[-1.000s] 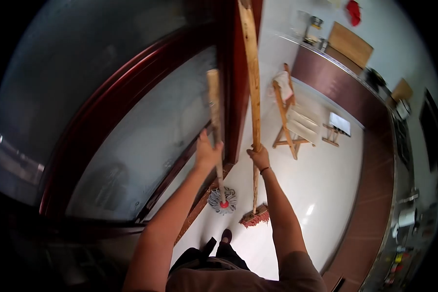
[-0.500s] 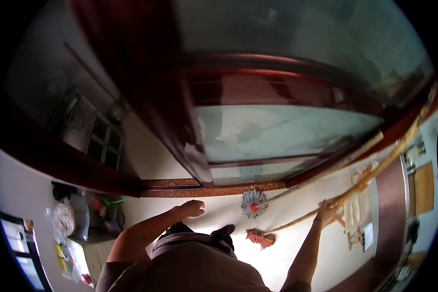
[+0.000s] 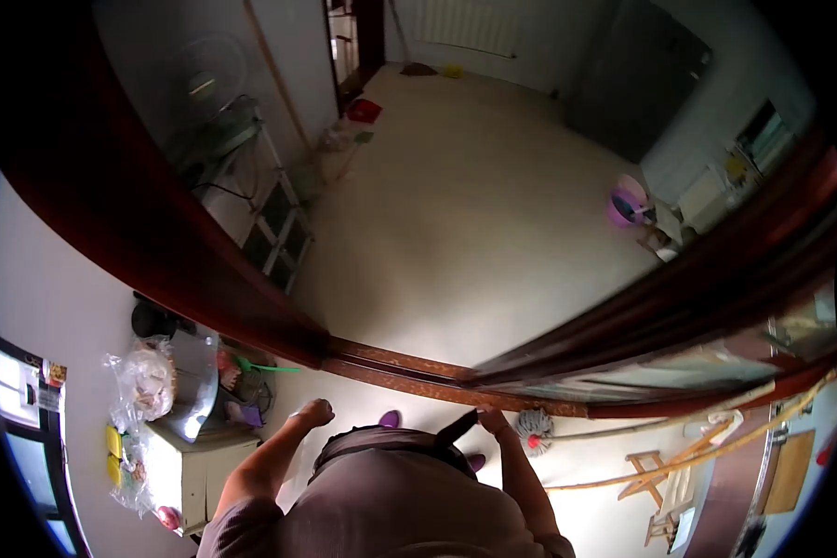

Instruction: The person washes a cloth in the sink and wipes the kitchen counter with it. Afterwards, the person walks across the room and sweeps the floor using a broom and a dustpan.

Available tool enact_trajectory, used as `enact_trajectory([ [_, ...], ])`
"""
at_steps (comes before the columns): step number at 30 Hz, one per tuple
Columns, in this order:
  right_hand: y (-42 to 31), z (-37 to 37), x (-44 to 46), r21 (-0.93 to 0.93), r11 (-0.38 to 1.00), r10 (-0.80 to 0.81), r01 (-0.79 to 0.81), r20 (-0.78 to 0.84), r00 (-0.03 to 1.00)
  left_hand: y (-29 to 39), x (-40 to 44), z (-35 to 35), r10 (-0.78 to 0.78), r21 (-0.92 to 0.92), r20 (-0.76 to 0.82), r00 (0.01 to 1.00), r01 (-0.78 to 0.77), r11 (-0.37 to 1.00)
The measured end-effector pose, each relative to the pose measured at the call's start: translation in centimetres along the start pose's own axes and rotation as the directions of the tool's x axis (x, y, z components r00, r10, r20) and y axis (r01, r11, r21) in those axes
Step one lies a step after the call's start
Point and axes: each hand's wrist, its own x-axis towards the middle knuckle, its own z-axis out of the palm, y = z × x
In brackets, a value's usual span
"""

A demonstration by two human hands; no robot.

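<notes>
My left hand (image 3: 315,412) is curled closed beside the low cabinet on the left, with nothing seen in it. At the right side of my waist, my right hand (image 3: 491,419) is closed on the end of a dark strap (image 3: 456,431). The grey mop head (image 3: 534,429) lies on the floor just right of that hand, its pole (image 3: 623,430) slanting to the right. Below it a second wooden pole (image 3: 679,464) leans the same way; its red broom head is out of sight.
A floor track (image 3: 391,365) crosses in front of me, with dark red door frames (image 3: 186,288) on both sides. Beyond are a purple basin (image 3: 626,208) and red dustpan (image 3: 364,111). The cabinet (image 3: 195,470) stands left, a folding chair (image 3: 676,488) right.
The view has swung left, and the doorway now shows open. My right hand has let go of the broom pole and come back to my waist. My left hand has left the mop pole and closed.
</notes>
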Motion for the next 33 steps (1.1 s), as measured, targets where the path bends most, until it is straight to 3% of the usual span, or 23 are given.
enact_trajectory([
  [2, -1.3, 2.4, 6.1, -0.054, 0.968, -0.233, 0.244, 0.155, 0.96, -3.2, 0.2, -0.9, -0.157, -0.258, -0.203, 0.966, 0.102, 0.961],
  [4, -9.6, 3.2, 7.9, -0.132, 0.969, -0.189, 0.208, 0.141, 0.972, -7.1, 2.1, -0.5, -0.133, -0.295, -0.253, 0.958, 0.054, 0.954],
  [6, -14.6, 3.6, 11.3, -0.256, 0.946, -0.113, 0.2, 0.317, 0.942, -10.4, 3.9, -0.4, -0.043, -0.336, -0.346, 0.937, -0.081, 0.938],
  [7, -15.1, 4.2, 13.1, -0.209, 0.928, -0.239, 0.309, 0.3, 0.923, -6.6, 1.3, -5.9, -0.312, -0.71, -0.181, 0.933, 0.096, 0.698],
  [8, -14.9, 4.7, 15.3, -0.165, 0.896, -0.359, 0.412, 0.275, 0.892, -6.6, 2.0, -7.2, -0.313, -0.711, -0.167, 0.935, 0.106, 0.695],
  [9, -13.9, 5.2, 18.2, -0.112, 0.977, -0.124, 0.183, 0.402, 0.907, -6.9, 2.8, -8.1, -0.321, -0.691, -0.202, 0.925, 0.098, 0.716],
  [10, -15.6, 5.2, 19.4, -0.136, 0.991, 0.036, 0.013, 0.35, 0.936, -6.6, 3.6, -9.9, -0.326, -0.669, -0.237, 0.915, 0.089, 0.738],
  [11, -17.2, 4.5, 20.9, -0.182, 0.982, 0.013, 0.047, 0.317, 0.948, -6.0, 4.2, -11.6, -0.366, -0.782, -0.18, 0.913, 0.093, 0.616],
  [13, -17.8, 4.4, 24.9, -0.251, 0.963, -0.058, 0.097, 0.157, 0.986, -6.2, 6.9, -13.9, -0.337, -0.785, -0.208, 0.918, 0.049, 0.618],
  [14, -17.1, 4.0, 28.0, -0.281, 0.957, -0.014, 0.075, 0.214, 0.977, -5.9, 8.0, -15.6, -0.348, -0.814, -0.219, 0.912, 0.026, 0.58],
  [15, -19.2, 2.8, 31.3, -0.372, 0.927, 0.094, 0.04, 0.335, 0.938, -5.9, 9.5, -17.4, -0.396, -0.804, -0.128, 0.91, 0.139, 0.578],
  [16, -20.5, 1.8, 34.1, -0.464, 0.886, 0.212, 0.019, 0.44, 0.872, -6.6, 10.8, -18.2, -0.399, -0.803, -0.116, 0.91, 0.15, 0.577],
  [18, -20.5, 1.4, 40.9, -0.467, 0.884, 0.245, 0.022, 0.503, 0.829, -8.4, 15.0, -21.2, -0.281, -0.716, -0.217, 0.935, 0.043, 0.697],
  [19, -23.3, 0.5, 41.9, -0.486, 0.873, 0.21, 0.035, 0.442, 0.872, -9.4, 16.4, -22.0, -0.252, -0.833, -0.162, 0.954, 0.005, 0.553],
  [20, -26.4, -0.3, 43.1, -0.503, 0.863, 0.17, 0.047, 0.377, 0.91, -10.1, 17.6, -22.6, -0.256, -0.832, -0.156, 0.954, 0.013, 0.555],
  [22, -28.1, 0.0, 49.1, -0.432, 0.901, 0.11, 0.049, 0.334, 0.936, -10.1, 19.8, -27.1, -0.338, -0.964, -0.121, 0.933, -0.029, 0.265],
  [23, -30.4, -0.2, 52.0, -0.464, 0.877, 0.084, 0.126, 0.405, 0.91, -10.0, 20.9, -30.4, -0.391, -0.86, -0.073, 0.917, 0.141, 0.49],
  [24, -32.7, -0.4, 54.3, -0.489, 0.848, 0.065, 0.203, 0.476, 0.877, -11.0, 21.9, -31.7, -0.396, -0.859, -0.06, 0.916, 0.155, 0.488],
  [27, -37.9, -0.6, 61.2, -0.422, 0.888, 0.04, 0.184, 0.469, 0.882, -13.6, 25.8, -35.6, -0.39, -0.897, -0.102, 0.915, 0.085, 0.433],
  [30, -41.4, -1.2, 67.6, -0.396, 0.901, 0.035, 0.175, 0.469, 0.882, -14.3, 28.6, -41.3, -0.531, -0.986, -0.035, 0.847, 0.059, 0.158],
  [33, -41.7, -3.2, 73.3, -0.39, 0.878, -0.076, 0.278, 0.46, 0.884, -16.8, 33.1, -45.7, -0.558, -0.975, 0.024, 0.829, 0.143, 0.171],
])
